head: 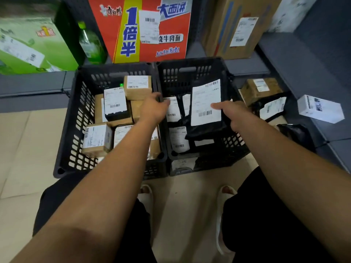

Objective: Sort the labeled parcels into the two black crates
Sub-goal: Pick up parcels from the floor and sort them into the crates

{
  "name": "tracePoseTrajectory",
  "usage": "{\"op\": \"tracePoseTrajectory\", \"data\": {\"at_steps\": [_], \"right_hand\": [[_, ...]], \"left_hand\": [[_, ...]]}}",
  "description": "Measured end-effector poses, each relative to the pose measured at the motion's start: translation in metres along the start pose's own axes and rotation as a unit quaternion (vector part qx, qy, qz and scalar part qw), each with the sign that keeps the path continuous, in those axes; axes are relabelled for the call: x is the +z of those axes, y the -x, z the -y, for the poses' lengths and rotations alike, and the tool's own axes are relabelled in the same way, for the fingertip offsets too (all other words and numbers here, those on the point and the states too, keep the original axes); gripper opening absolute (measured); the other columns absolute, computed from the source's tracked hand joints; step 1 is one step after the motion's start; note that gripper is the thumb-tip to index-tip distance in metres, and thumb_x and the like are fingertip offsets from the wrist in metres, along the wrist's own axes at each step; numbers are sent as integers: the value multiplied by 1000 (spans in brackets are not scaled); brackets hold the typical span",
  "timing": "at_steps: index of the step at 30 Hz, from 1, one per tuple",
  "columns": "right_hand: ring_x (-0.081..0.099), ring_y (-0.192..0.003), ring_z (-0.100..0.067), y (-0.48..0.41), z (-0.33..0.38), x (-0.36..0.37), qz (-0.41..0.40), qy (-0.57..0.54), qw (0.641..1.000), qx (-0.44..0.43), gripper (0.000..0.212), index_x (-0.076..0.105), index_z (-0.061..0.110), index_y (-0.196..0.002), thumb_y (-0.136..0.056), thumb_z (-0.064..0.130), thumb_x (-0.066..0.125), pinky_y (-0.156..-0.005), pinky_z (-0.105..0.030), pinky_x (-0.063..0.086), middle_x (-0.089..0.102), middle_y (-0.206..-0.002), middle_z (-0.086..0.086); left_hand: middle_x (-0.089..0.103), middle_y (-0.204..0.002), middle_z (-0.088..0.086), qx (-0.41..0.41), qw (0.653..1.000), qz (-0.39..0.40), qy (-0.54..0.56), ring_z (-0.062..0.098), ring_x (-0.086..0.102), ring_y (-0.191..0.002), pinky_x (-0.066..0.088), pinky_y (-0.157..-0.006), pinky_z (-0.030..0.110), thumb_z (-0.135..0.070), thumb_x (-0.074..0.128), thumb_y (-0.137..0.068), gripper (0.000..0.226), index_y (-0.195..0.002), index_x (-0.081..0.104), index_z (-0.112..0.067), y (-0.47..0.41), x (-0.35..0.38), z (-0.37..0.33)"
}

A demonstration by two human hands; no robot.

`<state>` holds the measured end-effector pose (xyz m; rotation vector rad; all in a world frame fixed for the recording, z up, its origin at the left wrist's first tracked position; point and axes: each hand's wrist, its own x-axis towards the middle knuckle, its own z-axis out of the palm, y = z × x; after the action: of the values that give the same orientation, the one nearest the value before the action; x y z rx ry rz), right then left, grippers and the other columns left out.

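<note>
Barcode-labelled cardboard boxes (137, 90) are packed in the left latticed crate (76, 111). The left hand (154, 109) is curled at the shared rim, its hold unclear. "1倍半" is printed on the red carton (175, 26). Over the right crate (190, 73), a glossy black mailer (207, 128) is pinched by the right hand (234, 114).

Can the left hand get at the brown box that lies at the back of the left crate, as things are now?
Probably yes. The brown box lies on top, uncovered, and the left hand is close beside it at the shared crate rim, seemingly holding no parcel.
</note>
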<state>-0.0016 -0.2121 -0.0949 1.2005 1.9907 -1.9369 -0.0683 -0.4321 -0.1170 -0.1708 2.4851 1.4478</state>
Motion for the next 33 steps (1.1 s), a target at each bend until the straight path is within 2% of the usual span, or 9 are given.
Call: {"op": "tracePoseTrajectory", "data": {"at_steps": [3, 6, 9, 16, 19, 22, 25, 28, 33], "right_hand": [[64, -90, -24, -39, -11, 5, -45, 68, 997, -10, 46, 60, -1, -120, -79, 6, 80, -78, -33, 53, 67, -114, -5], [63, -93, -26, -79, -35, 16, -33, 132, 990, 42, 42, 59, -2, -103, -71, 7, 85, -90, -38, 55, 65, -107, -6], [65, -100, -30, -114, -55, 38, 4, 157, 984, 81, 63, 64, -2, -121, -64, 11, 88, -90, -43, 57, 67, -118, -14], [61, -117, -34, -142, -92, 91, 115, 141, 971, 155, 43, 60, -3, -130, -88, -3, 69, -86, -41, 53, 63, -129, -15], [56, -124, -36, -159, -114, 96, 117, 197, 956, 183, 41, 53, -6, -135, -96, 2, 61, -98, -42, 49, 57, -137, -17], [54, -126, -35, -169, -131, 99, 122, 289, 937, 152, 45, 53, -4, -135, -94, 10, 65, -106, -40, 46, 56, -138, -18], [61, -112, -30, -170, -143, 110, 104, 332, 931, 114, 40, 59, 1, -126, -89, 7, 70, -86, -30, 51, 62, -127, -14], [62, -109, -28, -170, -147, 114, 100, 373, 918, 87, 34, 58, 3, -123, -91, 10, 67, -75, -25, 45, 63, -123, -13], [57, -120, -30, -177, -153, 113, 107, 385, 913, 79, 46, 51, 3, -131, -90, 9, 69, -92, -29, 46, 58, -132, -14]], "left_hand": [[14, -165, 14, -29, 974, -1, -226, 41, 15, -150, 15, -122, 51, -53, 44, -98, 71, -157, 20, -23, -12, 33, 40], [-7, -168, 7, -23, 967, 8, -255, 39, -3, -153, 0, -123, 52, -51, 34, -103, 68, -160, 1, -34, -15, 60, 67], [0, -168, 4, 2, 970, -33, -239, 35, 1, -153, 2, -123, 49, -44, 37, -104, 65, -159, 3, -38, -26, 72, 78], [14, -167, 5, 43, 974, -81, -209, 33, 13, -152, 11, -123, 46, -36, 41, -102, 59, -158, 21, -34, -26, 75, 82], [21, -165, 5, 47, 970, -94, -217, 33, 20, -150, 16, -123, 45, -34, 41, -102, 59, -158, 23, -33, -27, 78, 84], [26, -164, 5, 48, 968, -105, -222, 32, 23, -149, 17, -123, 43, -34, 41, -103, 58, -157, 23, -34, -28, 79, 86], [29, -163, 4, 50, 969, -111, -217, 30, 26, -148, 19, -122, 42, -33, 42, -102, 58, -157, 25, -34, -30, 80, 87], [32, -161, 3, 51, 968, -118, -214, 30, 29, -145, 23, -120, 43, -33, 43, -102, 58, -157, 25, -34, -31, 81, 88], [34, -161, 4, 54, 967, -121, -217, 31, 31, -144, 25, -118, 44, -32, 44, -101, 58, -156, 26, -35, -31, 83, 87]]}}
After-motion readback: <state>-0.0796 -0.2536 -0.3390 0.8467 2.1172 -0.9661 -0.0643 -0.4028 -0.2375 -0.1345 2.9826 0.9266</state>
